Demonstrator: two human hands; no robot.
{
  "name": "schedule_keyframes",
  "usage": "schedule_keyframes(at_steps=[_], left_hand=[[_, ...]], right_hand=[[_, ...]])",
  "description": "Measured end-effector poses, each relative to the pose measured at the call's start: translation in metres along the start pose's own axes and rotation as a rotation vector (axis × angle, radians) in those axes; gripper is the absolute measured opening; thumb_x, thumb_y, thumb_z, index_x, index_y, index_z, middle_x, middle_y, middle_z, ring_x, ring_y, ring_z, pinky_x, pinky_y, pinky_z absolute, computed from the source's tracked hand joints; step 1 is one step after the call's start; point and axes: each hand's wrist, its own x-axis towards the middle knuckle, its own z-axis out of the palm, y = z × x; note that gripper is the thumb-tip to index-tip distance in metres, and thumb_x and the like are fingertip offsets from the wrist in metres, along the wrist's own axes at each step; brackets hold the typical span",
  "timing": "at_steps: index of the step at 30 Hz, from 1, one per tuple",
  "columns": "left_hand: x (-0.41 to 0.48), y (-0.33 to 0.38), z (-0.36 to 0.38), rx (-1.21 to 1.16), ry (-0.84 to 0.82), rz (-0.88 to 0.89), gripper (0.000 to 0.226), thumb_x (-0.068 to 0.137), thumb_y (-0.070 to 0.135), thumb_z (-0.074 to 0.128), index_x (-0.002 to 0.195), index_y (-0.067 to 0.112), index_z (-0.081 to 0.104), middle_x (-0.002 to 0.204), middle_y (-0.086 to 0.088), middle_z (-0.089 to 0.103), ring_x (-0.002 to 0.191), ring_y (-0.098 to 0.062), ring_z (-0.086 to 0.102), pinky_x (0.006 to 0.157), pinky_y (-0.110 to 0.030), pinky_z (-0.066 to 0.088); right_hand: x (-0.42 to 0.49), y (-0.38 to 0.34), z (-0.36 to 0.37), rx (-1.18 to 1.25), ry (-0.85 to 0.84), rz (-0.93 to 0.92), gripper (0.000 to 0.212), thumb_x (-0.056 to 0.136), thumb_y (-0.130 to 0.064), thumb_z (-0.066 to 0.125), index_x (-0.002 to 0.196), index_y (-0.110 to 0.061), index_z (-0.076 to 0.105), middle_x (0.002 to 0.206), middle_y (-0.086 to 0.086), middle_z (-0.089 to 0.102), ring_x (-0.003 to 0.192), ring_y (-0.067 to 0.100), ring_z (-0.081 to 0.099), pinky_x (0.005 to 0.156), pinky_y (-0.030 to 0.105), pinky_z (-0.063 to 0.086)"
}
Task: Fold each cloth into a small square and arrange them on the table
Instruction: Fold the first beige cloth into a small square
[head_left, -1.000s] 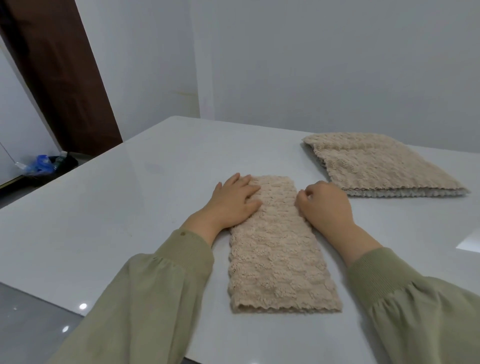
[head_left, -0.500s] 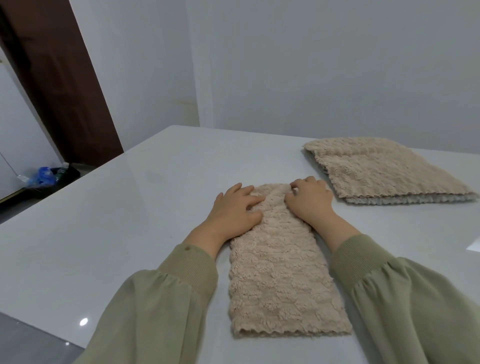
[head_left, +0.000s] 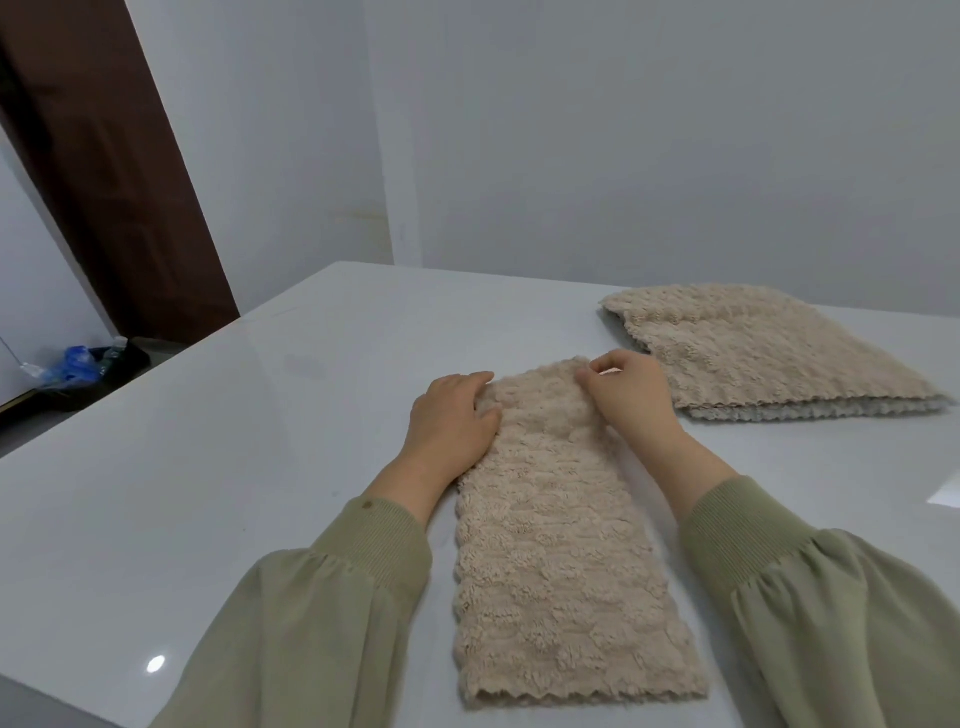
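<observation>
— How many cloths do you count?

— One on its own, for certain. A beige cloth (head_left: 561, 545), folded to a long narrow strip, lies flat on the tabletop (head_left: 208, 467) right in front of the person. One short scalloped end is at the near side and the other points away.

— And the hands?

— Two, both up at the far end. The left hand (head_left: 452, 421) lies on the far left corner with its fingers nearly straight. There is no closed grip there, it only presses down. The right hand (head_left: 628, 400) is curled at the far right corner. Its grip is narrow, the fingertips pinching the cloth's far edge.

— Is that the only cloth?

— No, there is a pile (head_left: 769, 353) of the same beige stuff on the tabletop to the right, a little farther back, just beyond the right hand. I can't tell whether hand and pile touch. Two scalloped edges show along its near side, beige over a paler grey. Whether that is two cloths or one folded over, I can't tell.

— What else is around?

— Two olive sleeves (head_left: 332, 613) with ribbed cuffs. Off to the left, one brown door (head_left: 104, 182) stands against the pale wall (head_left: 623, 130). On the floor by it are one blue bag (head_left: 72, 361) and a clear bottle (head_left: 118, 344).
</observation>
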Motion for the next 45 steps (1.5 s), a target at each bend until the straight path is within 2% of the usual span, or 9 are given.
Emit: schedule_keyframes(at_steps=[3, 8, 12, 16, 21, 26, 32, 38, 45], left_hand=[[0.001, -0.001, 0.001, -0.027, 0.007, 0.001, 0.046, 0.092, 0.027, 0.052, 0.137, 0.021, 0.046, 0.138, -0.001, 0.049, 0.130, -0.019, 0.039, 0.108, -0.041, 0.032], [0.004, -0.004, 0.003, -0.020, 0.036, -0.007, 0.038, 0.092, 0.028, 0.051, 0.128, 0.019, 0.056, 0.131, 0.000, 0.055, 0.125, -0.018, 0.043, 0.107, -0.038, 0.034], [0.005, -0.005, 0.004, -0.020, 0.035, -0.023, 0.033, 0.092, 0.028, 0.050, 0.122, 0.018, 0.061, 0.126, 0.000, 0.059, 0.122, -0.019, 0.047, 0.103, -0.037, 0.038], [0.007, -0.007, 0.006, -0.026, 0.068, -0.067, 0.029, 0.096, 0.032, 0.042, 0.090, 0.014, 0.065, 0.101, -0.003, 0.065, 0.107, -0.026, 0.053, 0.084, -0.034, 0.043], [0.011, -0.007, 0.008, 0.118, 0.030, -0.110, 0.038, 0.091, 0.042, 0.050, 0.105, 0.008, 0.062, 0.118, -0.004, 0.057, 0.122, -0.024, 0.040, 0.100, -0.035, 0.037], [0.006, 0.002, -0.001, -0.040, 0.055, -0.145, 0.025, 0.086, 0.034, 0.062, 0.103, 0.017, 0.054, 0.101, 0.007, 0.053, 0.101, -0.016, 0.048, 0.080, -0.028, 0.040], [0.004, 0.009, -0.010, -0.602, 0.170, -0.168, 0.026, 0.082, 0.003, 0.064, 0.081, 0.025, 0.049, 0.063, 0.004, 0.045, 0.055, -0.011, 0.040, 0.047, -0.016, 0.033], [0.001, 0.010, -0.016, -0.965, 0.134, -0.206, 0.044, 0.080, 0.002, 0.069, 0.113, 0.030, 0.059, 0.068, -0.009, 0.047, 0.060, -0.019, 0.053, 0.064, -0.027, 0.053], [-0.001, 0.015, -0.018, -1.023, 0.189, -0.231, 0.027, 0.081, 0.007, 0.071, 0.100, 0.027, 0.069, 0.089, -0.029, 0.064, 0.080, -0.035, 0.066, 0.080, -0.048, 0.056]], right_hand=[[0.006, 0.002, -0.006, -0.001, -0.033, 0.122, 0.023, 0.081, -0.013, 0.068, 0.064, 0.000, 0.060, 0.053, 0.009, 0.048, 0.046, 0.019, 0.043, 0.052, 0.026, 0.039], [-0.002, 0.010, 0.001, -0.576, 0.004, -0.067, 0.026, 0.086, -0.024, 0.058, 0.072, -0.004, 0.067, 0.068, 0.011, 0.066, 0.069, 0.029, 0.062, 0.058, 0.029, 0.046], [0.004, 0.015, 0.000, -0.564, -0.017, -0.064, 0.022, 0.085, -0.026, 0.061, 0.078, -0.006, 0.068, 0.080, 0.011, 0.070, 0.085, 0.028, 0.063, 0.069, 0.033, 0.050], [0.009, 0.015, -0.002, -0.605, -0.121, -0.007, 0.029, 0.086, -0.030, 0.060, 0.113, -0.020, 0.063, 0.111, 0.005, 0.065, 0.111, 0.028, 0.054, 0.092, 0.042, 0.047], [0.011, 0.007, -0.001, -0.699, -0.193, -0.012, 0.025, 0.092, -0.026, 0.051, 0.113, -0.022, 0.064, 0.123, 0.007, 0.057, 0.125, 0.034, 0.037, 0.099, 0.044, 0.037], [0.011, 0.009, 0.000, -0.514, -0.187, -0.010, 0.013, 0.086, -0.018, 0.057, 0.078, -0.028, 0.060, 0.101, 0.005, 0.063, 0.110, 0.031, 0.052, 0.094, 0.041, 0.044], [0.010, 0.001, -0.012, 0.201, -0.219, 0.033, 0.022, 0.085, 0.004, 0.061, 0.077, -0.016, 0.056, 0.054, -0.004, 0.062, 0.049, 0.010, 0.054, 0.052, 0.020, 0.045], [0.008, -0.016, -0.027, 0.335, -0.282, -0.084, 0.032, 0.079, 0.011, 0.065, 0.097, -0.015, 0.065, 0.058, -0.002, 0.065, 0.058, 0.009, 0.063, 0.065, 0.017, 0.051], [0.008, -0.020, -0.028, 0.320, -0.262, -0.081, 0.023, 0.075, 0.007, 0.071, 0.086, -0.013, 0.065, 0.071, 0.001, 0.067, 0.062, 0.004, 0.065, 0.067, 0.012, 0.051]])
